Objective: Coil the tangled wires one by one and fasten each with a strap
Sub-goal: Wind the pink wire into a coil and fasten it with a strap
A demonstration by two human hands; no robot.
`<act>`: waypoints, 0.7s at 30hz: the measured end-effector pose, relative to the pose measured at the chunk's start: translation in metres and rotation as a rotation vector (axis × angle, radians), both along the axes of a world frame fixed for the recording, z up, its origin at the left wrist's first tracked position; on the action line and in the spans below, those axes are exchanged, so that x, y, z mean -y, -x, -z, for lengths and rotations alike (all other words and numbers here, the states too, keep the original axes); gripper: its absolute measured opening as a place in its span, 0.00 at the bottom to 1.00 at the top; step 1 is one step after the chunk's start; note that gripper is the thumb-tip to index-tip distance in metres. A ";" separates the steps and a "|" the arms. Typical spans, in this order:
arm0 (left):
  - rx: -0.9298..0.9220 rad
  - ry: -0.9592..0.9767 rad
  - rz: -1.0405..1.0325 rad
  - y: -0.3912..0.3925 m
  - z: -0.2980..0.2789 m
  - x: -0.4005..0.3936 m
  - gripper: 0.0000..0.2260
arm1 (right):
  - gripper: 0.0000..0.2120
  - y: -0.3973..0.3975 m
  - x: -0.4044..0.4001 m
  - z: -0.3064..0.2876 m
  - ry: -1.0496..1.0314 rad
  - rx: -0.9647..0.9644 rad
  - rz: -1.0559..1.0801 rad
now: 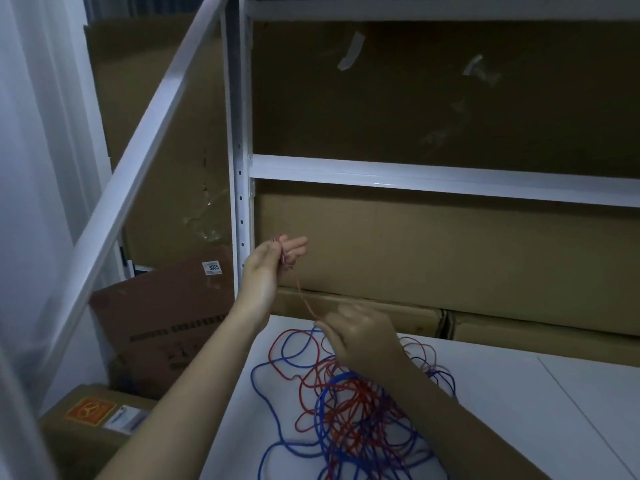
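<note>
Head view: a white metal shelving frame point(241, 161) stands behind the white bench point(519, 410), backed by large brown cardboard boxes point(433, 258). A labelled brown carton point(166, 327) leans left of the bench. A tangled heap of thin red and blue wires point(349, 400) lies on the bench, partly covered by the right forearm. The left hand point(273, 261) is raised above the heap and grips several turns of thin red wire point(304, 299). The right hand point(360, 336), lower and just above the heap, pinches the same strand, which runs taut between both hands.
</note>
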State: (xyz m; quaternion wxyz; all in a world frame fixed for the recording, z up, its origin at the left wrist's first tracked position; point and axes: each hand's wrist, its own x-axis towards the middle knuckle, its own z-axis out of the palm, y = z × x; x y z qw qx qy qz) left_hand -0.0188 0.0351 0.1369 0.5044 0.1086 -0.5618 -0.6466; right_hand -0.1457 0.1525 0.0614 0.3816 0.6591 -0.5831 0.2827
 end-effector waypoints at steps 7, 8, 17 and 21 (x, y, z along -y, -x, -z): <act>0.645 0.749 -0.141 -0.005 0.025 -0.002 0.09 | 0.03 -0.001 -0.023 -0.034 -0.053 -0.180 -0.082; 0.690 0.792 -0.107 -0.006 0.026 -0.004 0.09 | 0.05 0.003 -0.024 -0.040 -0.033 -0.164 -0.072; 0.394 0.503 0.269 -0.015 0.029 -0.033 0.16 | 0.07 0.023 -0.006 -0.072 -0.278 0.704 -0.226; 0.274 0.324 0.283 -0.012 0.018 -0.032 0.19 | 0.08 0.015 0.006 -0.054 -0.359 1.128 -0.322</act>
